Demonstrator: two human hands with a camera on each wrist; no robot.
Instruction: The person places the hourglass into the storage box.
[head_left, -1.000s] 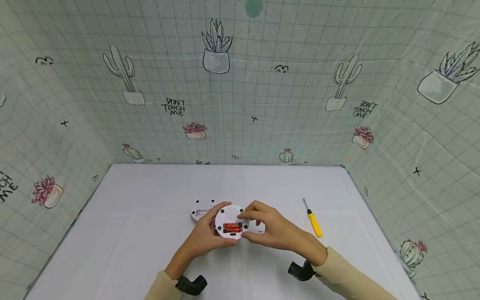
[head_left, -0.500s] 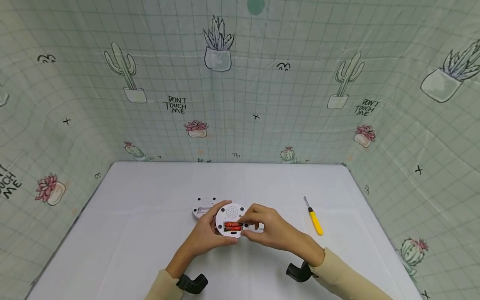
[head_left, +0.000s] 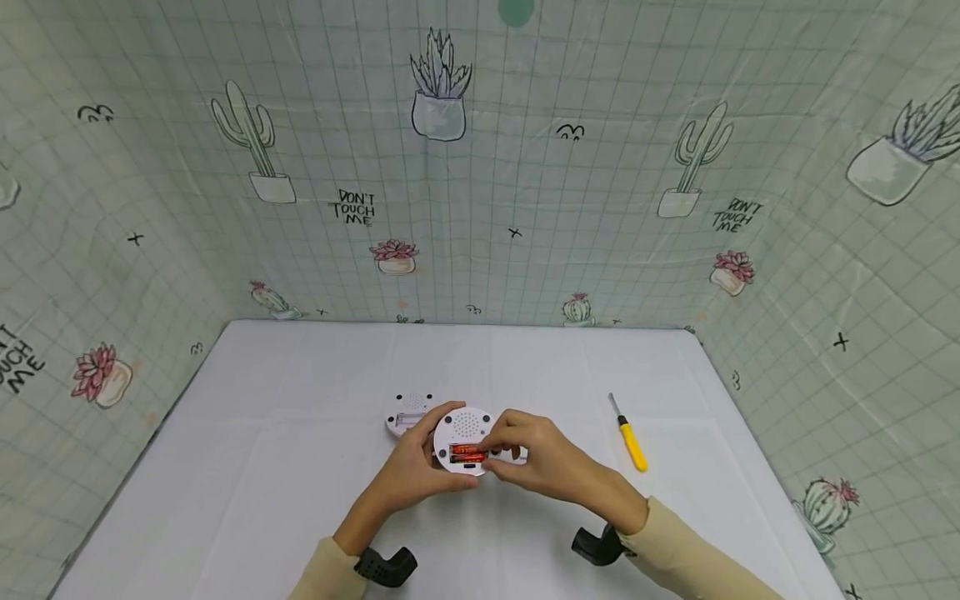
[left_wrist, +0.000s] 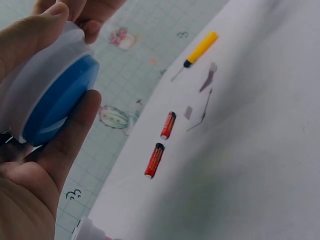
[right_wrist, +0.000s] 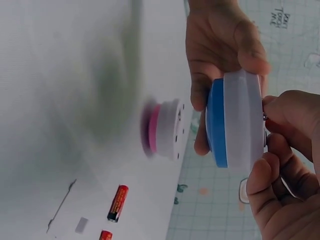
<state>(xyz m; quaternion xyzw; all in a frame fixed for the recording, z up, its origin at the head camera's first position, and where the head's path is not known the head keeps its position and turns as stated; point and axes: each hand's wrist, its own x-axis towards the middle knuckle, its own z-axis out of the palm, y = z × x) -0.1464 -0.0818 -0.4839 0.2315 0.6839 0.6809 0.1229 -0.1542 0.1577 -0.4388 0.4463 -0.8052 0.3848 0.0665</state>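
Observation:
In the head view my left hand (head_left: 412, 471) holds a round white push-button device by its rim. Its back (head_left: 465, 422) faces up, with speaker holes and dark feet. The wrist views show its blue dome (right_wrist: 216, 122) on the underside. Two red batteries (head_left: 463, 454) lie side by side in its compartment. My right hand (head_left: 543, 454) has curled fingers at the right end of the upper battery, with the thumb near the device's rim; the fingers partly cover the battery end. A similar white device with a pink dome (right_wrist: 153, 129) rests on the table behind.
A yellow-handled screwdriver (head_left: 632, 444) lies at the right. Two loose red batteries (left_wrist: 168, 125) (left_wrist: 154, 161) lie on the white table, near a small grey piece (right_wrist: 81, 225) and a thin wire-like piece (right_wrist: 62, 205). A patterned cloth (head_left: 480, 183) rises behind the table.
My right fingers have come down from the device's back onto the right end of the upper battery. The left hand keeps its hold; the view has shifted slightly.

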